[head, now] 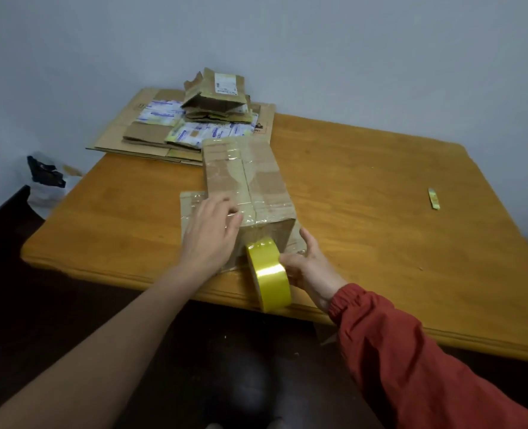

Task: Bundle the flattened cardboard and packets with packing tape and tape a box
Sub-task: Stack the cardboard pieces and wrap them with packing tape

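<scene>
A taped brown box (247, 187) lies mid-table, yellow tape roll (267, 270) at its near end, flattened cardboard and packets (182, 128) behind.

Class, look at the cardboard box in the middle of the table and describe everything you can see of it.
The cardboard box is brown, long and closed, lying on the wooden table. Clear shiny tape crosses its worn top and seam. The left hand rests flat on its near left edge. The right hand holds a yellow tape roll against its near end. A taped flat piece lies beside it on the left.
</scene>
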